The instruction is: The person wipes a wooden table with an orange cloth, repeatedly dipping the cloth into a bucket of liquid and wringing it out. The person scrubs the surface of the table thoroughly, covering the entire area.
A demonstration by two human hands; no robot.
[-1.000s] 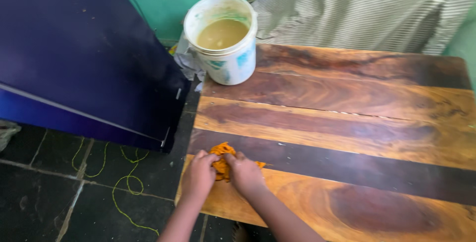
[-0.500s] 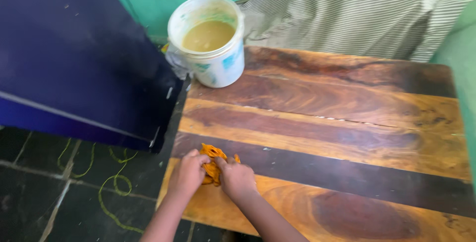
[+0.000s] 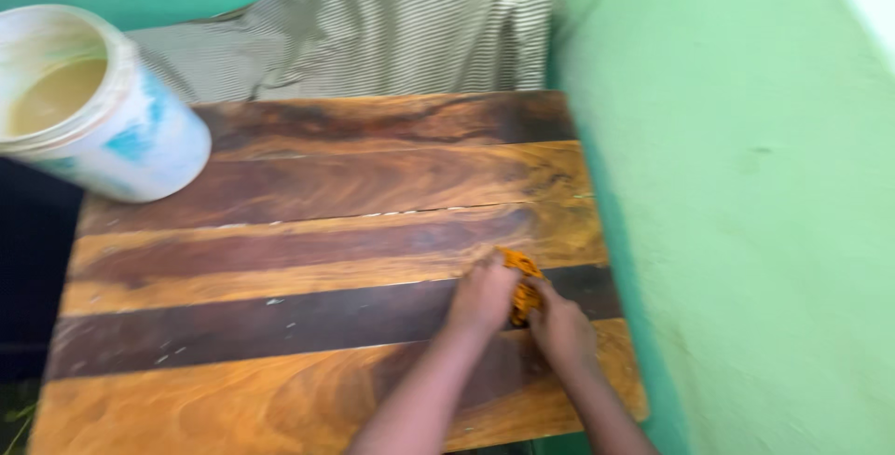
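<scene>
Wooden table top, boards of dark and golden grain, filling the centre and lower left of the frame. Orange cloth, bunched, lying on the table's dark board at lower right of centre, close to the edge that meets the green wall; a second ago it lay near the table's opposite edge, beside the dark floor. Left hand and right hand have travelled across with it: both are pressed together, closed over the cloth from either side, fingers curled on it, though motion blur leaves the exact finger hold unclear. White plastic bucket with blue patches and tan liquid inside, now at the upper left of the frame, partly cut by the edge; earlier it sat near upper centre. Striped grey fabric, heaped against the wall behind the table, now at upper centre. The dark blue panel seen earlier on the left has left the view.
</scene>
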